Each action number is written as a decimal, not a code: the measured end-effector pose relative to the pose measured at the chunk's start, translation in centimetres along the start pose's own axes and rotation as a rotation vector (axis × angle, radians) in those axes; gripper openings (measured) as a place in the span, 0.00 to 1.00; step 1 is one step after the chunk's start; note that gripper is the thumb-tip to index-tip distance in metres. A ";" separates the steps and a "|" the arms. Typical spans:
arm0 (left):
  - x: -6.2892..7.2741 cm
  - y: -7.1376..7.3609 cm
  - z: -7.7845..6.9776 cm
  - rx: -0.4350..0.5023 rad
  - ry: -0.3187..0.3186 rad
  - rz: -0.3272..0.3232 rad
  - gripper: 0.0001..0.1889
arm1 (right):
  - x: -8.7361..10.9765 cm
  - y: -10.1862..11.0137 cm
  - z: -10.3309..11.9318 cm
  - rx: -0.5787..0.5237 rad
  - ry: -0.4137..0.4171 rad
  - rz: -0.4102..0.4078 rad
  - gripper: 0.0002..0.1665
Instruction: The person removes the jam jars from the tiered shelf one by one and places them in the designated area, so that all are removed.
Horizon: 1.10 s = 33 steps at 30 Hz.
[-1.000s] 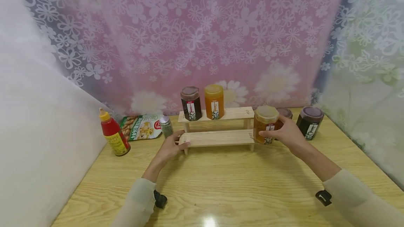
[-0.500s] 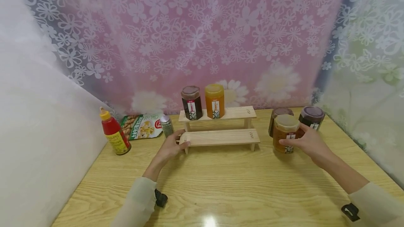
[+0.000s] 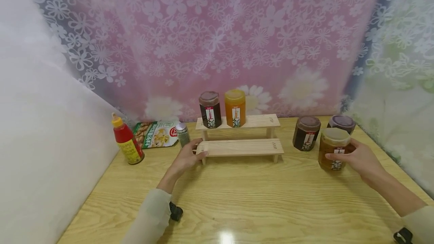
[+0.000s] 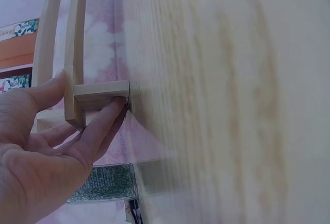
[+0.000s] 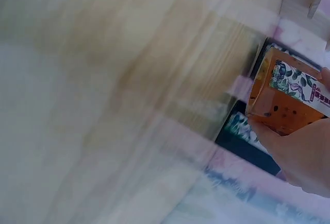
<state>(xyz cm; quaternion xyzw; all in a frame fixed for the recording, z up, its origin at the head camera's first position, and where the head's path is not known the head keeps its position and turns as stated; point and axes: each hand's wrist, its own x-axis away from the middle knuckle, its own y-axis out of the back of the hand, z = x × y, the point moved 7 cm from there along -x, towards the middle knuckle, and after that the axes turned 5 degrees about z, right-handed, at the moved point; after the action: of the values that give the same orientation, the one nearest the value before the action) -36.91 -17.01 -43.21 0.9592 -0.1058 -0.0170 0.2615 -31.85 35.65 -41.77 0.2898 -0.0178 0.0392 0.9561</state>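
My right hand (image 3: 364, 159) grips an amber jar (image 3: 329, 151) with a pale lid, thumb across its front, in front of a dark jar (image 3: 343, 122) that it partly hides in the head view. Dark specks show inside the amber jar (image 5: 283, 113) in the right wrist view. My left hand (image 3: 186, 157) holds the left end of a two-step wooden rack (image 3: 240, 148). In the left wrist view, its thumb lies on the lower step's edge and its fingers (image 4: 105, 123) reach under by the leg. A second dark jar (image 3: 306, 134) stands right of the rack.
On the rack's upper step stand a dark jar (image 3: 210, 110) and a yellow-orange jar (image 3: 235, 108). Left of the rack are a shaker (image 3: 183, 134), a food packet (image 3: 157, 134) and a red squeeze bottle (image 3: 128, 142). Curtains hang behind the wooden table (image 3: 254, 199).
My right hand has carried the amber jar rightwards from beside the rack, past the middle dark jar, which shows fully now. My left hand stays on the rack; the view shifts slightly.
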 end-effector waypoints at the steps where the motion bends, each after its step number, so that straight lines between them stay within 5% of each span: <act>1: 0.0 0.0 -0.1 -0.004 -0.003 0.002 0.33 | 0.0 0.3 -0.3 -0.011 -0.006 -0.004 0.61; 10: 0.0 -0.1 -0.3 0.011 0.000 0.020 0.32 | 0.1 2.4 -2.1 0.017 -0.027 -0.053 0.54; 18: 0.0 -0.2 -0.3 0.008 -0.005 0.018 0.32 | 0.5 3.6 -3.1 0.045 -0.072 -0.072 0.32; 27: 0.1 -0.1 -0.3 -0.001 -0.001 0.004 0.32 | 0.4 4.2 -4.3 -0.009 -0.114 0.008 0.45; 33: 0.2 -0.1 -0.3 -0.004 -0.009 0.002 0.31 | 0.2 3.9 -4.5 -0.083 -0.038 0.061 0.28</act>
<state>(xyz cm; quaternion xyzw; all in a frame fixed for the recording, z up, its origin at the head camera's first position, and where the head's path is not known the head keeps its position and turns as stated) -36.65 -16.84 -42.94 0.9586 -0.1078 -0.0211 0.2628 -31.91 41.43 -43.31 0.2500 -0.0462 0.0618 0.9652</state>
